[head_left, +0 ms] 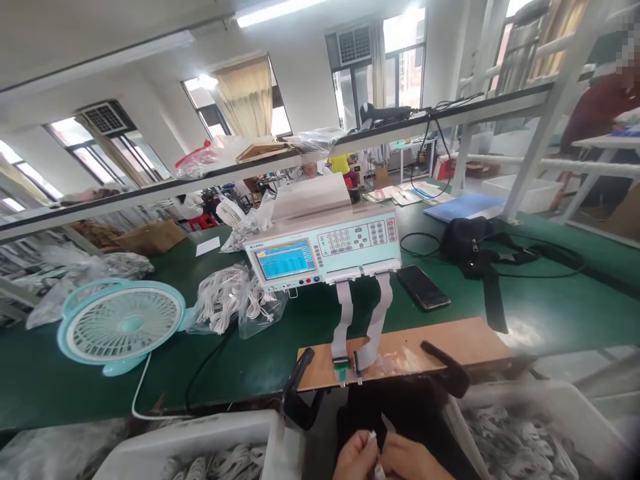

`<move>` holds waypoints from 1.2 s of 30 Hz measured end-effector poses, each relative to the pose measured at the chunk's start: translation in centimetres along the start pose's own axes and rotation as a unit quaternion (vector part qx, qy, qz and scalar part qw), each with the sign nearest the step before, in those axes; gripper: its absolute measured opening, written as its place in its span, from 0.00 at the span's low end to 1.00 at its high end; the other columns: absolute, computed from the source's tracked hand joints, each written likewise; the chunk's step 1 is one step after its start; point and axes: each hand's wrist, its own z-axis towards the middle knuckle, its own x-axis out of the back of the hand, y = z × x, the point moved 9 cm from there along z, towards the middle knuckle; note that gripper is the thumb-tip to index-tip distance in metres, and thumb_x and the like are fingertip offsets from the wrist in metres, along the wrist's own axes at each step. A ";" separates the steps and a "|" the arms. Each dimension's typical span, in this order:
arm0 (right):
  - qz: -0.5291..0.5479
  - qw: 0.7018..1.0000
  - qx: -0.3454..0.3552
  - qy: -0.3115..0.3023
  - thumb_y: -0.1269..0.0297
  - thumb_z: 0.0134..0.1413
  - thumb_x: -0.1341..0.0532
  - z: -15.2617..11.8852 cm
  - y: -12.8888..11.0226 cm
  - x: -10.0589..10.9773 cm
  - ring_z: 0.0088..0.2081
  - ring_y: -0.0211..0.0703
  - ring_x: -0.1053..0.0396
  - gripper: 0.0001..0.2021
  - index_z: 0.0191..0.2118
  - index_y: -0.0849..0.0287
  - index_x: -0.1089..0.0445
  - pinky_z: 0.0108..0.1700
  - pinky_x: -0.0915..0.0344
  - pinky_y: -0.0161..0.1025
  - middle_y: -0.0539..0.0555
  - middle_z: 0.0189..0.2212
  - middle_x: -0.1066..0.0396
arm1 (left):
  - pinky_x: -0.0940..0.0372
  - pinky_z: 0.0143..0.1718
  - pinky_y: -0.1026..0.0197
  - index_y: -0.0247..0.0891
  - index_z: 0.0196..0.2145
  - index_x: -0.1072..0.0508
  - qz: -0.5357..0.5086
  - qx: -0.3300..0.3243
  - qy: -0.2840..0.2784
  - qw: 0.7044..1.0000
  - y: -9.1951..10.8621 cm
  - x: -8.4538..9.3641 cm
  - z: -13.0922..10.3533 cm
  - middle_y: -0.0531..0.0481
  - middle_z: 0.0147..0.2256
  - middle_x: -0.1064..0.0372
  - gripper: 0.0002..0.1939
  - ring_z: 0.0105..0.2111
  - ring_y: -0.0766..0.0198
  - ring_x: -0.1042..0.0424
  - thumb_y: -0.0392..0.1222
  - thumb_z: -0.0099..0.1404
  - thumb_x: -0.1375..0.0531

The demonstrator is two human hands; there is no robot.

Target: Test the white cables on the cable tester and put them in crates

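Low in the view, over my dark-clothed lap, my left hand (356, 457) is closed in a pinch around a white cable (373, 436) whose small end pokes up past the fingertips. My right hand (411, 459) is beside it, fingers curled together against the same cable. A thin pale strip (387, 421) sticks up by the right fingers; I cannot make out what it is. Just ahead, at the table edge, two grey ribbon cables (342, 320) run from a tester with a lit screen (284, 259) down to a green connector board (342, 370) on a wooden board (440, 340).
White bins of coiled cables stand left (250, 427) and right (575, 407) of my lap. Black clamps (300, 393) grip the wooden board. On the green table are a fan (125, 327), bagged white cables (223, 297), a phone (424, 288) and a black bag (465, 243).
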 end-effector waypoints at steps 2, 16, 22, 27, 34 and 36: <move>-0.017 0.997 0.007 0.075 0.58 0.59 0.47 0.7 -0.6 1.4 0.32 0.42 0.37 0.13 0.29 0.58 0.32 0.35 0.40 0.36 0.54 0.30 0.34 | 0.55 0.16 0.71 0.36 0.23 0.36 0.049 -0.077 0.034 0.995 2.8 0.0 -0.4 0.59 0.15 0.43 0.24 0.13 0.76 0.49 0.59 0.45 0.33; 0.124 0.959 -0.112 0.227 0.54 0.53 0.41 4.8 3.4 3.8 0.25 0.39 0.39 0.17 0.26 0.65 0.28 0.27 0.44 0.33 0.51 0.22 0.34 | 0.54 0.13 0.72 0.35 0.29 0.32 0.157 -0.142 0.143 0.967 6.9 1.3 -0.3 0.61 0.15 0.45 0.20 0.13 0.76 0.50 0.58 0.55 0.40; 0.152 0.954 -0.118 0.230 0.52 0.51 0.40 5.5 3.3 3.4 0.23 0.38 0.39 0.17 0.26 0.64 0.27 0.25 0.44 0.33 0.51 0.20 0.33 | 0.55 0.13 0.71 0.35 0.30 0.31 0.179 -0.129 0.121 0.968 7.6 1.5 -0.4 0.61 0.14 0.47 0.21 0.12 0.75 0.51 0.58 0.57 0.43; 0.236 0.928 -0.156 0.241 0.50 0.43 0.35 5.6 3.4 3.1 0.20 0.36 0.42 0.19 0.21 0.64 0.29 0.23 0.46 0.33 0.50 0.17 0.35 | 0.56 0.12 0.71 0.35 0.26 0.31 0.234 -0.120 0.070 0.962 9.1 1.3 -0.3 0.60 0.14 0.47 0.21 0.11 0.76 0.51 0.58 0.57 0.42; 0.340 0.878 -0.201 0.271 0.48 0.34 0.30 5.7 4.1 2.3 0.18 0.33 0.44 0.21 0.20 0.64 0.30 0.22 0.48 0.32 0.49 0.16 0.36 | 0.53 0.14 0.70 0.35 0.17 0.35 0.214 -0.172 0.141 0.951 10.2 2.6 -0.2 0.59 0.11 0.47 0.20 0.12 0.74 0.48 0.54 0.55 0.41; 0.349 0.877 -0.197 0.263 0.48 0.35 0.31 5.7 4.3 2.0 0.18 0.33 0.44 0.21 0.21 0.64 0.30 0.22 0.48 0.32 0.50 0.17 0.36 | 0.53 0.14 0.70 0.35 0.17 0.35 0.205 -0.177 0.156 0.950 10.0 2.7 -0.2 0.59 0.10 0.47 0.19 0.12 0.74 0.48 0.53 0.56 0.41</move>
